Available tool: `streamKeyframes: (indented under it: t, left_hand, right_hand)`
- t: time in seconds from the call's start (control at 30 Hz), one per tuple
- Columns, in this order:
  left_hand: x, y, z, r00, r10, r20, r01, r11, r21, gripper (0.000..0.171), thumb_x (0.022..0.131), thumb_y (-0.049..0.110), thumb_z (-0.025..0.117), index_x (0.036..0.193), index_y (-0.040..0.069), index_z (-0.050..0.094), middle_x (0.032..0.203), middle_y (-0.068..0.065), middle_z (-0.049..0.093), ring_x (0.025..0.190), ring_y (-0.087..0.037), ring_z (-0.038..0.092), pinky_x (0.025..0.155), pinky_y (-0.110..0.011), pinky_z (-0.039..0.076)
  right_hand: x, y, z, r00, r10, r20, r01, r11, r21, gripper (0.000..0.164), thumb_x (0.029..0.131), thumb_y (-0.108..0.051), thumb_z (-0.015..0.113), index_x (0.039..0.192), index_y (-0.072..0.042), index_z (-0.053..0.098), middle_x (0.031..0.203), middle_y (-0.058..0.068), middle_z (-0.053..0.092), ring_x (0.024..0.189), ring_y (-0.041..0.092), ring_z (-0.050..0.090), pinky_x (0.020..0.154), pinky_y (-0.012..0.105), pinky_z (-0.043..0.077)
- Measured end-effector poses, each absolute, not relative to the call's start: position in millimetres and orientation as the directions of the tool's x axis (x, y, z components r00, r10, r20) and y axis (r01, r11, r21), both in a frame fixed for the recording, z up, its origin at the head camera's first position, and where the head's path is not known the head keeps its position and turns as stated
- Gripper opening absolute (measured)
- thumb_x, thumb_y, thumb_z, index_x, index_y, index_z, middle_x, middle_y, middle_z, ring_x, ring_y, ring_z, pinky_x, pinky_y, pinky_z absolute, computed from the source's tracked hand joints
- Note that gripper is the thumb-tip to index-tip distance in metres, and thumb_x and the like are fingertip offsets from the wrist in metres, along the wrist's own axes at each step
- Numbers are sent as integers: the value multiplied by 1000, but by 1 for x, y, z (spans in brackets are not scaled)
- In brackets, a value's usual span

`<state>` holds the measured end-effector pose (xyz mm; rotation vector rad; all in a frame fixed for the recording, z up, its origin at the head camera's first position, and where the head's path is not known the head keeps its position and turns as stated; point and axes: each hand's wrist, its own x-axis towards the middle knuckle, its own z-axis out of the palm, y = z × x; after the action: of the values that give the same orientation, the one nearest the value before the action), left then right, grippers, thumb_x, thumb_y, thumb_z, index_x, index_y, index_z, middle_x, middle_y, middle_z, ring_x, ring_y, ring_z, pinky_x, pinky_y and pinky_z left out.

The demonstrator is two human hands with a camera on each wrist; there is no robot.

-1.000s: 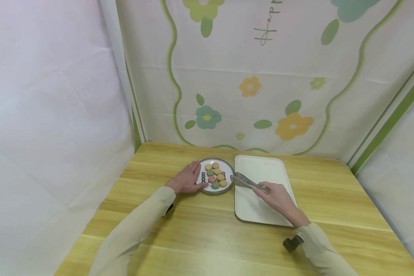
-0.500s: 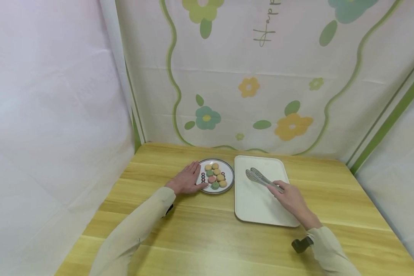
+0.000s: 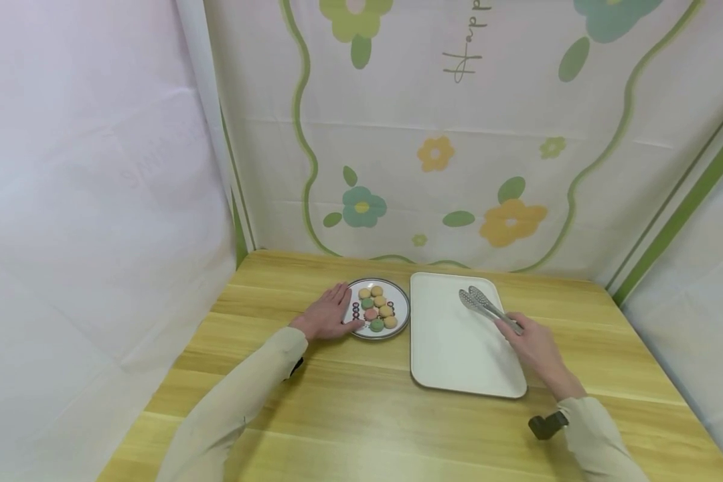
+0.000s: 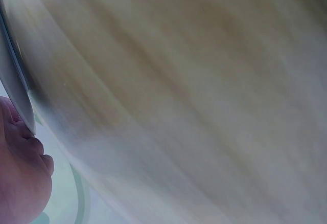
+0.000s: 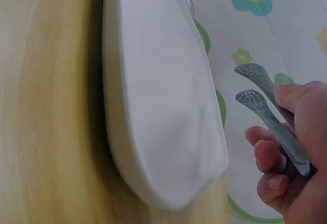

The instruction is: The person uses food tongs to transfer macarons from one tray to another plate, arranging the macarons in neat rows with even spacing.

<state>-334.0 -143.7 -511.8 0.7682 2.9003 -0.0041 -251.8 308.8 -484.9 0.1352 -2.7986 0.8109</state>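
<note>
My left hand (image 3: 328, 314) rests at the left edge of a round plate (image 3: 401, 309) with a dark rim, fingers extended along it and thumb on the rim. Several small round cookies (image 3: 380, 302), yellow, green and pink, lie on that plate. In my right hand (image 3: 536, 345) I grip metal food tongs (image 3: 482, 302) with perforated ends. The right wrist view shows the tongs (image 5: 276, 121) with their two ends apart and nothing between them. They are above the right part of a white rectangular tray (image 3: 452, 341). Only part of my left hand (image 4: 23, 168) appears in the left wrist view.
Plate and tray stand side by side toward the back of a wooden table (image 3: 361, 415). Behind it hangs a white cloth (image 3: 397, 147) printed with flowers, and another white sheet (image 3: 96, 201) closes off the left side.
My right hand has moved right with the tongs, from the plate's right edge across to the right part of the tray. The left hand, plate and cookies look unchanged.
</note>
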Motion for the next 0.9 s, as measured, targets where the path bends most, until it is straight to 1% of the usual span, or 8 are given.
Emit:
streamKeyframes:
  t: [0.2,0.33,0.47,0.53,0.73,0.9]
  left_hand:
    - [-336,-144,-513,-859,490,-147,492,870,27,102,92,78,17,156,0,4,166,-18,0,154,-29,1,126,-40,11]
    - [-336,-143,-514,-860,490,-140,492,870,29,102,92,78,18,157,0,5,166,-18,0,154,-29,2,126,-40,12]
    - [-336,-143,-514,-861,491,-133,491,870,34,102,92,78,18,156,-1,5,166,-18,1,154,-29,2,126,-40,11]
    - [-336,-143,-514,-859,495,-128,495,868,39,102,92,77,19,156,-1,6,165,-19,2,154,-30,3,126,-41,12]
    - [-335,-144,-513,-854,506,-122,504,862,46,100,93,75,22,156,-2,9,165,-21,4,154,-32,4,126,-42,13]
    - [-336,-143,-513,-858,496,-134,496,867,36,102,92,77,19,156,-1,6,165,-19,2,154,-30,3,126,-41,13]
  right_hand:
    - [-250,325,-487,-965,3,263,-129,866,-484,47,99,-42,53,118,0,63,93,21,71,71,25,58,57,28,41]
    - [-249,335,-491,-960,10,279,-130,867,-480,43,99,-39,55,115,0,64,87,16,70,67,22,56,55,28,40]
    - [-247,344,-494,-966,26,258,-108,865,-490,44,100,-40,53,116,0,63,77,9,65,62,18,51,52,28,38]
    - [-245,349,-496,-971,38,237,-88,861,-501,45,101,-41,51,117,0,62,75,8,64,60,17,49,52,28,38]
    - [-240,364,-501,-979,71,192,-36,864,-503,52,101,-45,48,119,2,59,73,8,65,58,16,51,50,28,37]
    - [-238,376,-504,-972,83,221,-36,875,-483,51,102,-43,48,118,4,59,73,8,65,58,16,51,50,28,36]
